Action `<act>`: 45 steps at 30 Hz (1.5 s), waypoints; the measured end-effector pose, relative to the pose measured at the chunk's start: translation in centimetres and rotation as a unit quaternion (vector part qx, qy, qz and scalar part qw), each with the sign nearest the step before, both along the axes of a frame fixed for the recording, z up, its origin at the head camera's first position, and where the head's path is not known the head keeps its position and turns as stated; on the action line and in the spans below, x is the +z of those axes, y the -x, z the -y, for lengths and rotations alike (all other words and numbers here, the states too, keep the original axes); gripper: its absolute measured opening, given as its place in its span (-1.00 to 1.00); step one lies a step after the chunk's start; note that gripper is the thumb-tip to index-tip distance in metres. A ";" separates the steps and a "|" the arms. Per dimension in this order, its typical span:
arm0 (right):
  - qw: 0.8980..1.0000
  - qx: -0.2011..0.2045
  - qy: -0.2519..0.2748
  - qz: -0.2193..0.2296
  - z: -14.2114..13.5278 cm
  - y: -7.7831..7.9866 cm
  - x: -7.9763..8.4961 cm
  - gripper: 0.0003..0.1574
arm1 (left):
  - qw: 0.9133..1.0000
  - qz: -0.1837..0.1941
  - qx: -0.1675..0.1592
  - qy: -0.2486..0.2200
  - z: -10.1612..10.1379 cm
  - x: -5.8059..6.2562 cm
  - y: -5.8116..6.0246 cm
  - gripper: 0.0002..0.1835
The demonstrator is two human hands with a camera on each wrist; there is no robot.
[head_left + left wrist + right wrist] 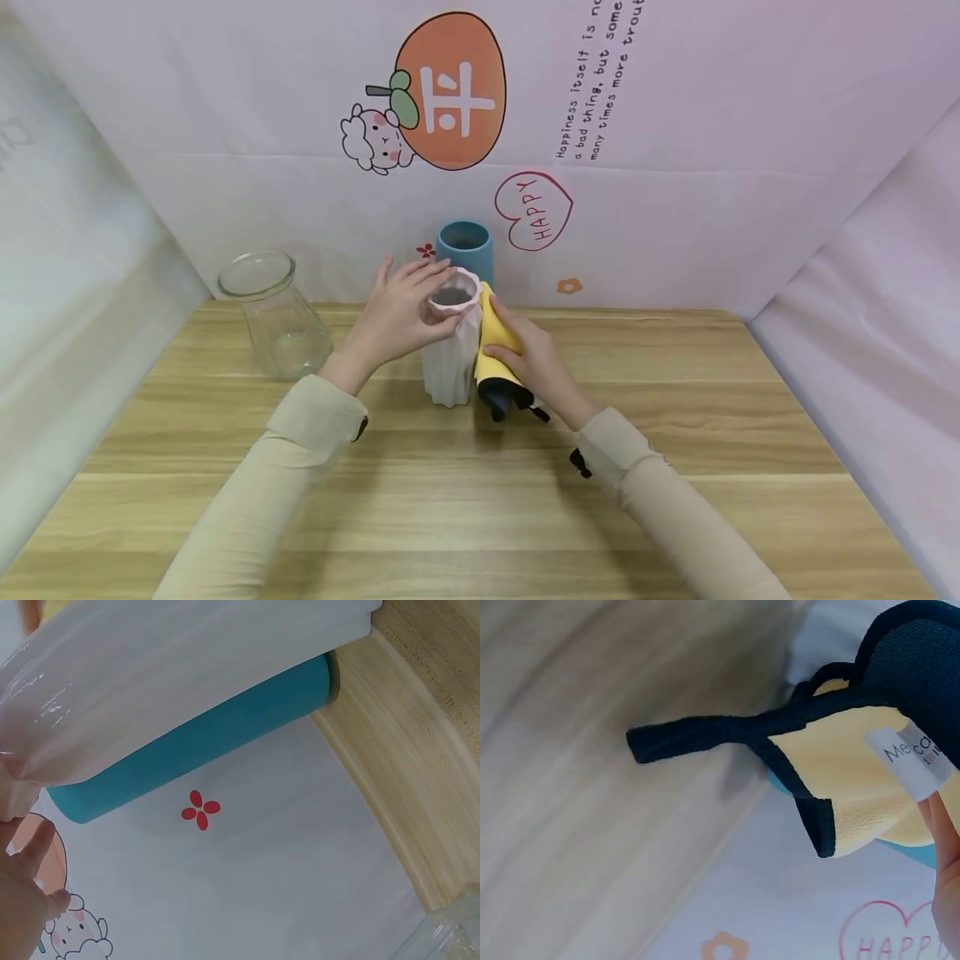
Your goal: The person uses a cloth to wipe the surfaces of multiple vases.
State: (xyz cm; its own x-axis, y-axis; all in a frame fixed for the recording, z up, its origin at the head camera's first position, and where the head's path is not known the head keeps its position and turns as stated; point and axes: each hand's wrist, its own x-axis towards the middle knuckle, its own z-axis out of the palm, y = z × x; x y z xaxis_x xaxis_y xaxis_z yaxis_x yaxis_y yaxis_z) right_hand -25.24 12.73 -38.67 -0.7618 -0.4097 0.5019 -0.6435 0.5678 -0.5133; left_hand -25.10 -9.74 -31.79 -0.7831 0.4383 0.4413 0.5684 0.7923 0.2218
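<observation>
A white fluted vase [448, 367] with a pinkish scalloped rim stands upright on the wooden table. My left hand [401, 312] grips it at the top, thumb on the near side of the rim and fingers across the far side. In my right hand [534, 354] is a folded yellow cloth [495, 329] with black edging and a dark blue reverse, held against the vase's right side. The right wrist view shows the cloth's white label [911, 759] and a black strap hanging from it. In the left wrist view the vase [187, 667] fills the top.
Directly behind the white vase stands a teal cylindrical vase [483, 258], partly hidden by it. A clear glass vase [281, 329] stands to the left, near my left forearm. A white printed backdrop [660, 233] rises along the table's back edge, with white sheets at both sides.
</observation>
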 end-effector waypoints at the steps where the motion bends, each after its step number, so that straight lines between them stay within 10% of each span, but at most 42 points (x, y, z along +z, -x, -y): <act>1: 1.000 0.001 0.006 -0.003 0.0 0.0 0.2 -0.12 | 1.000 0.004 -0.003 -0.002 0.0 0.0 0.0 -0.30; 17: 0.996 0.059 -0.014 0.061 0.6 0.1 -0.7 -0.07 | 0.998 0.044 -0.025 -0.025 0.0 -0.5 0.4 -0.31; 32: 0.978 0.003 -0.151 0.146 -0.7 -0.2 -3.7 0.00 | 0.999 0.042 0.008 -0.021 -0.8 0.0 0.0 -0.29; 45: 0.996 0.029 -0.051 0.071 -0.4 -0.1 -1.0 -0.07 | 0.999 0.035 0.004 -0.012 -1.0 0.3 0.1 -0.33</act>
State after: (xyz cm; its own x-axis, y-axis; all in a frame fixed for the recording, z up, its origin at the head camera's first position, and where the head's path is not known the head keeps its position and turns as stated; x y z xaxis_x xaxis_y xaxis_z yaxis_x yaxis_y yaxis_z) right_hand -25.11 13.16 -39.63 -0.7964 -0.4977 0.3435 -0.6008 0.5864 -0.5434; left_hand -25.15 -8.74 -31.52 -0.8163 0.4211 0.3955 0.5438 0.7912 0.2800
